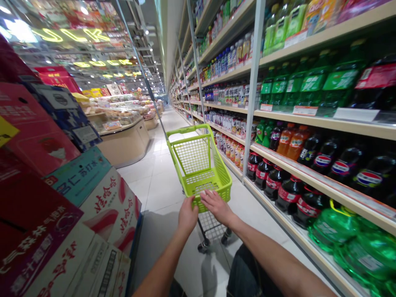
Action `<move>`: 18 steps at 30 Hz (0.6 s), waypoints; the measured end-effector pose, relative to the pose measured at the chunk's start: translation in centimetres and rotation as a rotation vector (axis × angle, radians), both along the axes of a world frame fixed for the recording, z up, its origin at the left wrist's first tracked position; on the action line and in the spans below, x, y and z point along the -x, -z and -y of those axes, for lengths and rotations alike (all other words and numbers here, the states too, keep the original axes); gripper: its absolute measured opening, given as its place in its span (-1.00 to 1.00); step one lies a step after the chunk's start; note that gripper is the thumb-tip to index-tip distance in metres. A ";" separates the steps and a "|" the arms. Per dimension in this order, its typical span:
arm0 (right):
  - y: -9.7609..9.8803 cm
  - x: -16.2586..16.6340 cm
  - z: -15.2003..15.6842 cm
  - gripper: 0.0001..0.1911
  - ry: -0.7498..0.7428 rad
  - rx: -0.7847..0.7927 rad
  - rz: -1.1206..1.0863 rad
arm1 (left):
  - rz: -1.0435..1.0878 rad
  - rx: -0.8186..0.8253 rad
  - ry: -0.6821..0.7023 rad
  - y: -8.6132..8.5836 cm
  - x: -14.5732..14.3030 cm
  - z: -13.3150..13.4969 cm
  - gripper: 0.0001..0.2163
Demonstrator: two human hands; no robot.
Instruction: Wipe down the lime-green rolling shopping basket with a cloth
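Note:
A lime-green shopping cart [182,173] stands on the aisle floor in front of me, its plastic mesh basket set on a dark wheeled frame. At the near left corner of the basket, my left hand [188,213] is closed around the rim, most of its fingers hidden behind the thumb side. My right hand [218,207] rests on the near rim to the right of it, with its fingers stretched out over the edge and not wrapped round it. A thin pole rises from the far left corner of the basket.
Shelves [324,117] of bottled drinks line the right side closely. Stacked drink cartons [108,198] crowd the left. A rounded display counter [123,142] with packaged goods stands farther left. The white tiled floor [157,173] runs far ahead between them.

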State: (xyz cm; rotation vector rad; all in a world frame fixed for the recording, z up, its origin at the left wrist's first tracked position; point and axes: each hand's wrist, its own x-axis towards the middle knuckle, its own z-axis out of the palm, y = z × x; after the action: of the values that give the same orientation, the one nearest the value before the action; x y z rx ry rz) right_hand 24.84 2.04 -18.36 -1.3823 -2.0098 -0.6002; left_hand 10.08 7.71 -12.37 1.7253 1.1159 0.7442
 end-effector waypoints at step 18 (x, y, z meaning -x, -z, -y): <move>6.2 -4.0 2.8 -0.42 0.271 -0.119 -0.197 | -0.979 -0.626 0.363 0.3 -0.8 0.3 -0.25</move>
State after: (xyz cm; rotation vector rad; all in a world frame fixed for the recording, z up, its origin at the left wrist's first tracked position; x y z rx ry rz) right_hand 28.88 -0.76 -24.52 -1.5873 -1.6197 -0.6616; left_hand 10.92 7.38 -12.69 2.8850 1.1673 -0.0609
